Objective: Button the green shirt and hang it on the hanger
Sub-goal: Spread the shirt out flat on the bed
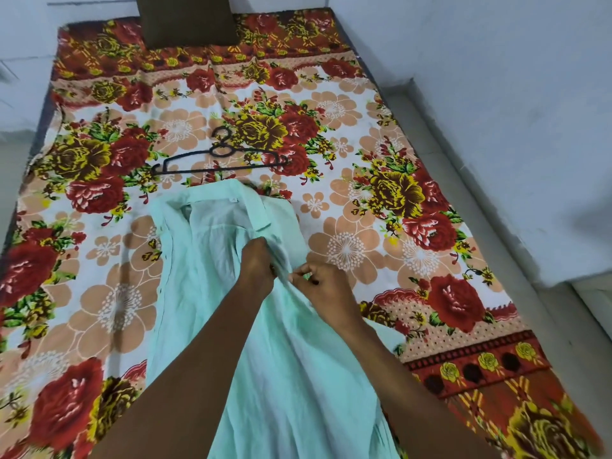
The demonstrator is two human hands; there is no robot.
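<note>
A pale green shirt lies spread on the bed, collar pointing away from me and its front open near the neck. My left hand is closed on the shirt's front edge just below the collar. My right hand pinches the opposite front edge right beside it, fingertips almost touching the left hand. A black hanger lies flat on the bedsheet just beyond the collar, apart from the shirt. The buttons themselves are hidden by my fingers.
The floral bedsheet covers the mattress. A dark brown pillow sits at the head of the bed. A pale wall and a ledge run along the right side of the bed.
</note>
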